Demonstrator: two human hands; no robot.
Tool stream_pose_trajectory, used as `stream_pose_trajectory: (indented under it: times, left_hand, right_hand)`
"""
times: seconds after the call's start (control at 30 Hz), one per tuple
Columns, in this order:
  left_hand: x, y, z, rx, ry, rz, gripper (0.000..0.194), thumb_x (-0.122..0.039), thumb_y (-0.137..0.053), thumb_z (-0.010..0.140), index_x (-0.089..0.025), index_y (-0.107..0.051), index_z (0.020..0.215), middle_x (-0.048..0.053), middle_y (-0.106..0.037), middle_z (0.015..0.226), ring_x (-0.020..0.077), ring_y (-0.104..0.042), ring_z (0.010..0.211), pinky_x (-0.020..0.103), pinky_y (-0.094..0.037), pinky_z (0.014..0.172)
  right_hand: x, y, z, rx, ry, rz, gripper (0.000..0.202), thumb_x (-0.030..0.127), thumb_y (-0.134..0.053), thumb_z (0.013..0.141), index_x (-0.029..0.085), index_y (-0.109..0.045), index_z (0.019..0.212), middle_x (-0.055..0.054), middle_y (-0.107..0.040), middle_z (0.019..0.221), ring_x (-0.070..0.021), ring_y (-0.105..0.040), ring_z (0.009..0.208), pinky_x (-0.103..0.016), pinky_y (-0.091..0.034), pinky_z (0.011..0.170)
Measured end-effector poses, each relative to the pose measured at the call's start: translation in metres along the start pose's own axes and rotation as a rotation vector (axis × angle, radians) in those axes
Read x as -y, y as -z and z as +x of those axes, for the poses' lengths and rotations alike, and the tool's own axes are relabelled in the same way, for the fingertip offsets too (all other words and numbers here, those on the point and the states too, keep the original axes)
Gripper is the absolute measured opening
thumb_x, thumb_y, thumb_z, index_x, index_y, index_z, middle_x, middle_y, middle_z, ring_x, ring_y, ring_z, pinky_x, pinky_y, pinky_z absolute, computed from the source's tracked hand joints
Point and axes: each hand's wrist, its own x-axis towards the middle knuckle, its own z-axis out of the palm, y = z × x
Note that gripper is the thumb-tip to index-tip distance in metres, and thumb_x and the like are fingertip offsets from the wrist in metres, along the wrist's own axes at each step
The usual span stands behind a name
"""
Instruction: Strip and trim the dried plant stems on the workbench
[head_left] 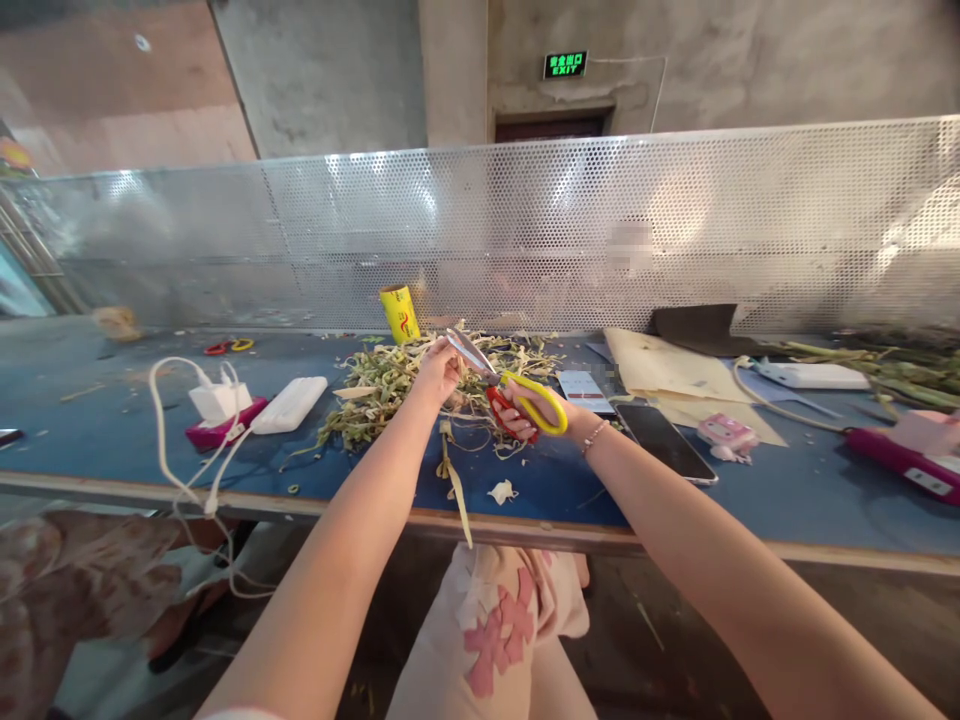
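Scissors with one yellow and one red handle are gripped in my right hand, blades pointing up and left, slightly apart. The blade tips reach close to my left hand, whose fingers are pinched together over the plant pile; what they hold, if anything, is too small to tell. Around and behind both hands lies a heap of dry green and pale plant strips on the blue table. A long pale strip hangs toward the table's front edge.
Behind the heap stands a yellow roll. To the left are a white power bank, cables and other scissors. On the right lie a black phone, a pink case, papers and a pink power strip.
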Motion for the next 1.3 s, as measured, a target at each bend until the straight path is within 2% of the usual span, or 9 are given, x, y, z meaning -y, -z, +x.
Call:
stream_pose_trajectory:
  times: [0.1,0.2,0.37,0.6,0.8,1.0,1.3]
  left_hand:
    - [0.000,-0.003,-0.003,0.053,0.078,-0.035,0.011,-0.006,-0.062,0.063,-0.015,-0.056,0.059,-0.004,-0.053,0.047,0.0038,-0.048,0.042,0.015,-0.035,0.043]
    - [-0.003,-0.006,-0.006,0.052,0.127,-0.063,0.012,-0.002,-0.058,0.064,-0.014,-0.058,0.063,-0.004,-0.055,0.048,0.0041,-0.049,0.043,0.015,-0.037,0.045]
    - [-0.008,-0.011,-0.013,0.028,0.179,-0.132,0.018,0.002,-0.052,0.067,-0.013,-0.060,0.066,-0.002,-0.061,0.053,0.0046,-0.056,0.050,0.016,-0.045,0.058]
    - [-0.008,-0.009,-0.014,0.160,0.192,-0.132,0.016,0.002,-0.053,0.067,-0.012,-0.060,0.066,-0.002,-0.060,0.051,0.0045,-0.055,0.046,0.016,-0.047,0.056]
    - [-0.007,-0.009,-0.015,0.165,0.214,-0.149,0.019,0.003,-0.054,0.066,-0.013,-0.062,0.072,-0.001,-0.062,0.056,0.0063,-0.058,0.050,0.022,-0.051,0.070]
    - [-0.011,-0.014,-0.019,0.186,0.211,-0.151,0.037,0.006,-0.049,0.067,-0.015,-0.063,0.094,-0.001,-0.064,0.058,0.0065,-0.059,0.050,0.017,-0.049,0.059]
    - [-0.011,-0.015,-0.020,0.214,0.215,-0.172,0.038,0.006,-0.045,0.068,-0.015,-0.062,0.095,-0.002,-0.061,0.053,0.0070,-0.058,0.046,0.016,-0.047,0.050]
  right_hand:
    - [-0.001,0.001,0.001,0.029,-0.007,0.004,0.037,0.050,-0.034,0.085,0.017,-0.043,0.071,0.006,-0.031,0.052,-0.0040,-0.021,0.041,-0.013,-0.018,0.035]
    - [-0.001,0.002,0.002,0.040,0.007,0.012,0.039,0.051,-0.032,0.086,0.016,-0.042,0.071,0.006,-0.030,0.052,-0.0041,-0.022,0.041,-0.012,-0.019,0.035]
    - [0.004,-0.002,-0.002,0.008,0.071,0.018,0.042,0.053,-0.029,0.086,0.016,-0.043,0.070,0.006,-0.029,0.052,-0.0042,-0.023,0.041,-0.012,-0.021,0.034]
    - [0.005,-0.005,-0.003,0.000,0.066,0.017,0.044,0.054,-0.026,0.086,0.016,-0.042,0.070,0.006,-0.029,0.051,-0.0042,-0.023,0.040,-0.012,-0.021,0.034]
    - [0.005,-0.007,-0.003,-0.011,0.092,0.003,0.046,0.057,-0.028,0.084,0.016,-0.042,0.068,0.006,-0.030,0.050,-0.0038,-0.023,0.040,-0.013,-0.020,0.035]
    - [0.006,-0.009,-0.004,-0.022,0.107,-0.012,0.048,0.059,-0.029,0.083,0.016,-0.043,0.068,0.006,-0.030,0.051,-0.0037,-0.023,0.039,-0.013,-0.020,0.034]
    - [0.006,-0.007,-0.004,0.020,0.110,-0.034,0.050,0.061,-0.027,0.083,0.016,-0.043,0.069,0.006,-0.031,0.050,-0.0036,-0.022,0.039,-0.014,-0.020,0.034]
